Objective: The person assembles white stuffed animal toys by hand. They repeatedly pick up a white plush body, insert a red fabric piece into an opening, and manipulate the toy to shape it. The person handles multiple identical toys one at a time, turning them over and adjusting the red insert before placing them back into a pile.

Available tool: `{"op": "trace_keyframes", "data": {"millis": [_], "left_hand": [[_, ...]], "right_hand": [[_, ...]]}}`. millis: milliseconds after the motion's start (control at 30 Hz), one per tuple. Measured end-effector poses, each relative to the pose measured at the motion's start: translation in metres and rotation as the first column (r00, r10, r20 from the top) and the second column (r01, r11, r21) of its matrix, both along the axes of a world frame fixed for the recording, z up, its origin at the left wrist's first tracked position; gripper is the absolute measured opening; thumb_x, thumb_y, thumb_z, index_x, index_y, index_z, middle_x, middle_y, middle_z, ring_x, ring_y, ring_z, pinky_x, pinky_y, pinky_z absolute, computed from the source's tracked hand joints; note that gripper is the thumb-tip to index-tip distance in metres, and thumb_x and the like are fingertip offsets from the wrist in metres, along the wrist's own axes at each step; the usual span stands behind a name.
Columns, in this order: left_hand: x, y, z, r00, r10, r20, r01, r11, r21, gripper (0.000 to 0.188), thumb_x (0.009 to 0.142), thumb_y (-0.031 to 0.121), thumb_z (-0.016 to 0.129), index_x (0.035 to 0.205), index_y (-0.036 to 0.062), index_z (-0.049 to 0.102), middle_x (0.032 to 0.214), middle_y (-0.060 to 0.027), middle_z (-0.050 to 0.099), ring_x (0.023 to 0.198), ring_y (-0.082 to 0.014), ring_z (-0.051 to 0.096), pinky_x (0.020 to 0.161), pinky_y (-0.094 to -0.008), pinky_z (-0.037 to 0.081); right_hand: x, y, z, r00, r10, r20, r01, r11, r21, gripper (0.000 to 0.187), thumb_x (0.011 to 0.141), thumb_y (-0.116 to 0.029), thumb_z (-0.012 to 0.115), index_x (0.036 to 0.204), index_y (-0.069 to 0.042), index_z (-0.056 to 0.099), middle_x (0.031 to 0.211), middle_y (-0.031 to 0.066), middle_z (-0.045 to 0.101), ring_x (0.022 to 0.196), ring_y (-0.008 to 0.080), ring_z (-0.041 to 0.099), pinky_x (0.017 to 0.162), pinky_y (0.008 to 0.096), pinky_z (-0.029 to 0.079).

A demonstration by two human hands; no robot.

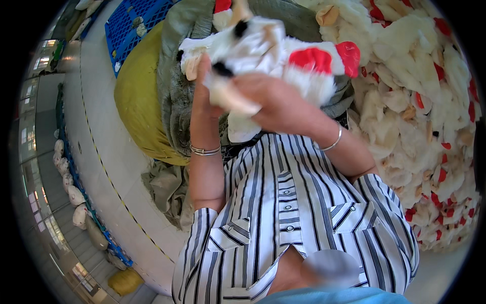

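Observation:
An unstuffed plush toy skin [258, 45] is held up in front of my chest. It is white and furry, with red patches, beige pieces and black spots, and partly smeared by motion. My left hand [205, 86] grips its left side, the thumb pointing up and the other fingers mostly hidden. Closed on its lower edge, beside a pale beige flap, is my right hand [276, 99]; its fingertips are blurred. A red-tipped limb of the skin sticks out to the right, beyond the right hand.
To the right rises a large heap of similar white plush skins [405, 116] with red and beige parts. Grey-green sacking [177, 76] and a full yellow sack [136, 96] lie at left, near a blue plastic pallet [121, 30]. A striped line [109, 177] crosses the pale floor.

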State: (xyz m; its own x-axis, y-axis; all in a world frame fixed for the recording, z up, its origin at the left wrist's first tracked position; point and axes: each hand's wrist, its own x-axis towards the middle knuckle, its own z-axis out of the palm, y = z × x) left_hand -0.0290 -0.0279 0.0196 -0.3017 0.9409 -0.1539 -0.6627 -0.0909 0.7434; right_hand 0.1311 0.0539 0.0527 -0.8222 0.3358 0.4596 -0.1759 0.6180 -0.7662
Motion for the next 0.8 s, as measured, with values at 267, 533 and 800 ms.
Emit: {"op": "trace_keyframes", "data": {"millis": [267, 533, 800], "left_hand": [[-0.018, -0.003, -0.022, 0.905, 0.252, -0.343, -0.303, 0.947, -0.105, 0.033, 0.091, 0.015, 0.06, 0.119, -0.0014, 0.06, 0.114, -0.0059, 0.064, 0.101, -0.0149, 0.061, 0.089, -0.0285, 0.048], [-0.007, 0.002, -0.033, 0.888, 0.329, -0.322, -0.361, 0.932, -0.043, 0.036, 0.09, 0.014, 0.062, 0.121, -0.0041, 0.059, 0.117, -0.0095, 0.062, 0.107, -0.0188, 0.059, 0.091, -0.0307, 0.047], [-0.013, -0.016, -0.054, -0.052, 0.183, -0.982, -0.281, 0.941, 0.19, 0.03, 0.089, 0.007, 0.058, 0.117, -0.0012, 0.062, 0.123, -0.0145, 0.059, 0.109, -0.0217, 0.059, 0.092, -0.0309, 0.046]], "right_hand": [[0.029, 0.011, -0.011, 0.966, 0.259, -0.008, -0.213, 0.775, -0.595, 0.013, 0.09, -0.008, 0.06, 0.095, 0.003, 0.064, 0.088, 0.0081, 0.066, 0.081, 0.0145, 0.063, 0.074, 0.0269, 0.05], [0.001, 0.023, -0.027, 0.986, -0.138, 0.096, 0.167, 0.746, -0.644, 0.017, 0.095, -0.013, 0.057, 0.104, 0.0, 0.063, 0.08, -0.0018, 0.06, 0.067, 0.0026, 0.051, 0.059, 0.0178, 0.042], [0.006, 0.026, -0.02, 0.914, -0.385, -0.125, 0.352, 0.909, -0.224, 0.017, 0.093, -0.011, 0.057, 0.101, 0.003, 0.062, 0.077, 0.0035, 0.063, 0.069, 0.0081, 0.057, 0.063, 0.0216, 0.046]]}}
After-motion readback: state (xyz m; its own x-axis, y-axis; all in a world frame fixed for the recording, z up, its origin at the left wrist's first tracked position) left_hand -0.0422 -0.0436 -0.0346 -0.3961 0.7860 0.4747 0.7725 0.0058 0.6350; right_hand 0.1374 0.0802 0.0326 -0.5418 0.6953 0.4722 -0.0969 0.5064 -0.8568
